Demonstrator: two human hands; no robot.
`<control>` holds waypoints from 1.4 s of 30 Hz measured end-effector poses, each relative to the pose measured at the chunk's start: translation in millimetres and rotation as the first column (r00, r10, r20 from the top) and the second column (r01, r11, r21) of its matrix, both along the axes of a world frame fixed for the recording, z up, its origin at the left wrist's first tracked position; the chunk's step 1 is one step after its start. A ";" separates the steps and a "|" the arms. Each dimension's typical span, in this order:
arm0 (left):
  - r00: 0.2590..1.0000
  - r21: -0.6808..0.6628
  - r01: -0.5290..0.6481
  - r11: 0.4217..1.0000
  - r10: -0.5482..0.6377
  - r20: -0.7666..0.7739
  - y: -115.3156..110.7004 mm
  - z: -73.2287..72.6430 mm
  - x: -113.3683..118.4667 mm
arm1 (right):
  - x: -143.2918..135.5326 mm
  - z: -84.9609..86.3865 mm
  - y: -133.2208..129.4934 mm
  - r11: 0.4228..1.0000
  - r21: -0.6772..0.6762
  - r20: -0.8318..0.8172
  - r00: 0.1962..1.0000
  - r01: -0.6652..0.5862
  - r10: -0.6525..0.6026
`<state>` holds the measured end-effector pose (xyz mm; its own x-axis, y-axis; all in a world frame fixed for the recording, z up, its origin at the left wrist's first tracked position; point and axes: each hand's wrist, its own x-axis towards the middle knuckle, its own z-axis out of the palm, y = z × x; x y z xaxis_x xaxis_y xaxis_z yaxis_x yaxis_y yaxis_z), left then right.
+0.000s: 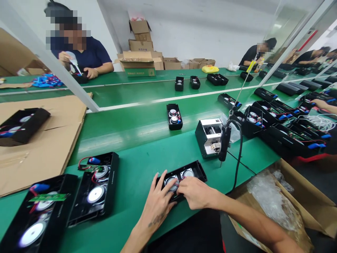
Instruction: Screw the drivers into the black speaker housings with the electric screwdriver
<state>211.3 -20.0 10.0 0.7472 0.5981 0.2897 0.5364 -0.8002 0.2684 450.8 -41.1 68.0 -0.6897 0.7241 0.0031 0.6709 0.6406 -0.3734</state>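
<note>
A black speaker housing [200, 171] with two round silver speakers lies on the green bench in front of me. My left hand [157, 199] rests over its left end, fingers spread across the housing and the left speaker. Between the two speakers, the fingers of my right hand [193, 192] are pinched together low in the housing; what they hold is hidden. Left of my hands stand two more open housings, one [109, 189] with a green circuit board and blue part, the other [59, 211] at the frame's corner.
A hanging black screwdriver [225, 143] dangles beside a silver-black machine [207, 138]. Cardboard [60, 130] bears another housing at left. Many housings [289, 137] crowd the right. An open box [279, 211] holds plastic bags. A co-worker [81, 52] sits across the line.
</note>
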 end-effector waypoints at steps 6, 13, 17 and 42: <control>0.999 -0.221 0.033 0.975 -0.024 0.042 23.0 20.4 4.4 | 0.1 22.7 26.6 0.980 -0.197 0.024 1.000 0.017 -0.012; 1.000 -0.570 0.019 0.822 -0.024 -0.002 94.1 49.7 6.7 | -5.6 52.6 70.2 0.964 -0.255 0.085 0.995 0.077 -0.057; 0.999 -0.648 0.001 0.761 -0.028 -0.030 111.2 58.9 9.6 | -8.5 57.6 90.1 0.914 -0.379 0.132 0.986 0.144 -0.100; 0.998 -0.547 0.057 0.835 -0.050 0.028 80.1 47.8 7.9 | 10.3 36.1 51.7 0.987 -0.042 -0.250 0.955 0.155 -0.161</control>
